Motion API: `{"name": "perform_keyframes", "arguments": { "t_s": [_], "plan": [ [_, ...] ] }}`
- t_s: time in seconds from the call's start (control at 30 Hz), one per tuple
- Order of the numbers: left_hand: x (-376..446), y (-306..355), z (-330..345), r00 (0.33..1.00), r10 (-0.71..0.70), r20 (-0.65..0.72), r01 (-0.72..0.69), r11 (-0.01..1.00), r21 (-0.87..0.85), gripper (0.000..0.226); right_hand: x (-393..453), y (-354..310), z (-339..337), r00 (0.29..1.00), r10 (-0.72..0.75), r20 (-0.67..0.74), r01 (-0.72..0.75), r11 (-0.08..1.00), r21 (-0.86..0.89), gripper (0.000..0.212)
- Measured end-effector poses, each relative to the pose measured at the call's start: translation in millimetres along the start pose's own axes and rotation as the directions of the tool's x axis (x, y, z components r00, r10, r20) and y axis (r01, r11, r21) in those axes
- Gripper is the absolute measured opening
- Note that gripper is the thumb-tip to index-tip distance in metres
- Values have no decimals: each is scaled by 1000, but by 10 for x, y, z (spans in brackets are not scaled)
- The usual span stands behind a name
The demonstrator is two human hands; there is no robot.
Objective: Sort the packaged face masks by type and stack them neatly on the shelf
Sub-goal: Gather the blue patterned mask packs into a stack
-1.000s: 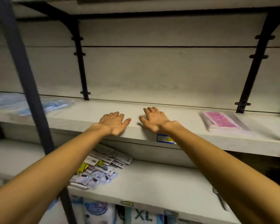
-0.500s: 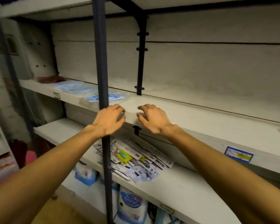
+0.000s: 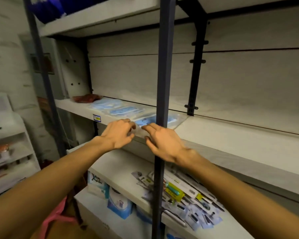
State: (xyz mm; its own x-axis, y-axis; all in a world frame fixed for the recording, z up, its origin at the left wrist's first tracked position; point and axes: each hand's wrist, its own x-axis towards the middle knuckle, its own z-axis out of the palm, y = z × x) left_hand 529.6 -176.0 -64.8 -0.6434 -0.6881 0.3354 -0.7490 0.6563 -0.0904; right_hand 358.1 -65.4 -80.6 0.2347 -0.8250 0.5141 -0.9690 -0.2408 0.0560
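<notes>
A: Hands?
B: Left hand (image 3: 118,133) and right hand (image 3: 164,144) both out at the front edge of the shelf (image 3: 231,135), side by side with a small gap between them. Fingers loosely bent and reaching forward. Neither has a clear hold on anything.
A: Touching the masks?
B: Fingertips of both sit at the near edge of the closest mask pack (image 3: 145,121). Frame is blurred there, can't tell contact from just short of it.
A: Where's the rest of the stock?
B: More blue packs (image 3: 123,110) lie in a loose row on the same shelf, beyond the hands and running back to their left. A reddish pack (image 3: 85,98) sits at the far left end of that row.
A: Anything blocking?
B: Dark post (image 3: 164,83) runs vertical just in front of the right hand, crossing its fingers and part of the closest pack.
A: Below?
B: Lower shelf (image 3: 114,171) under the right forearm carries a loose pile of small carded items (image 3: 188,195). Blue-and-white bags (image 3: 117,202) stand under that, below the left forearm.
</notes>
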Motion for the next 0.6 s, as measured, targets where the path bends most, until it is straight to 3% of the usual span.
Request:
{"name": "perform_keyframes", "arguments": {
  "t_s": [0.1,0.3,0.47,0.6],
  "plan": [
    [109,-210,-60,999,10,-39,-11,999,-32,40,247,-174,108,992,125,-25,-123,992,39,54],
    [453,-548,80,998,18,-60,-28,985,-168,40,722,-513,287,889,441,123,-452,888,83,78],
    [792,-691,348,994,89,-62,-103,957,-273,40,969,-428,369,715,678,173,-699,701,140,73],
    [1052,-820,439,978,204,-45,-209,949,-236,45,1140,-352,450,584,803,120,-810,568,145,59]
  ]
}}
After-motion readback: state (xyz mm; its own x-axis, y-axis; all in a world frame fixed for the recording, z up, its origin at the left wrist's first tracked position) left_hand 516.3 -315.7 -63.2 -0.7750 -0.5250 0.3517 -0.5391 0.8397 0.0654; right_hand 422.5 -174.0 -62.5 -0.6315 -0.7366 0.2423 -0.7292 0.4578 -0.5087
